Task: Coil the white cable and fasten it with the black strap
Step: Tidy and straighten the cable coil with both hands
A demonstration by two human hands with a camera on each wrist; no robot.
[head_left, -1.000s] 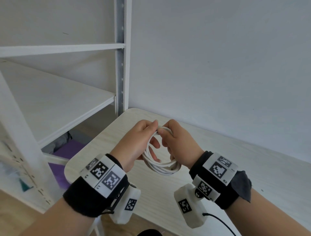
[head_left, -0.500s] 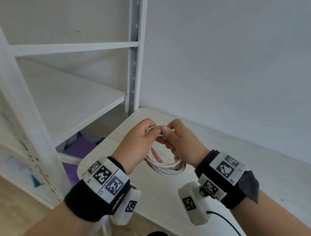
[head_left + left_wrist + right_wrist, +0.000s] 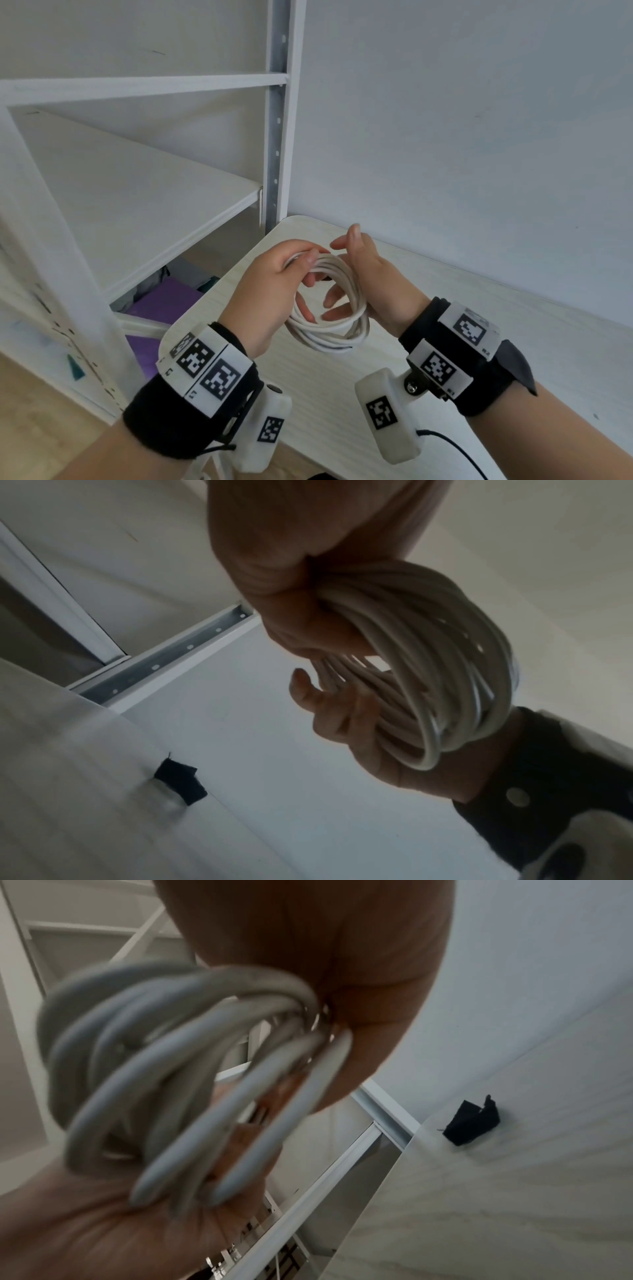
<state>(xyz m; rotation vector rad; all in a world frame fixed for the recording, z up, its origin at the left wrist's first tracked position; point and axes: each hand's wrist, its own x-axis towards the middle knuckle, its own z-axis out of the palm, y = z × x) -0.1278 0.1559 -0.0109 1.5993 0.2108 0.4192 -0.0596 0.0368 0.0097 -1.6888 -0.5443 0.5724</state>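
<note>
A: While the left hand [image 3: 274, 284] pinches the top of the white cable [image 3: 337, 322], the coil hangs in the air above the table [image 3: 342, 394], held between both wrists.

B: And that pinch is tight: thumb and fingers curled right round the bundled loops, as the left wrist view confirms.

A: Now the right hand [image 3: 371, 284]. Its fingers are spread and fairly straight, thumb up, reaching through the middle of the coil. The loops drape over that hand near the wrist, so it carries them without closing on them.

B: Several turns in the coil, though the right wrist view is too blurred to count them.

A: Where is the black strap [image 3: 474, 1125]?

B: Lying on the table top near its far corner, well apart from both hands. It looks folded or crumpled, with 1 end sticking up. The head view does not show it; the hands cover that spot.

A: Left of the table, the white shelving unit [image 3: 137, 192], with something purple [image 3: 164, 298] beneath it.
</note>
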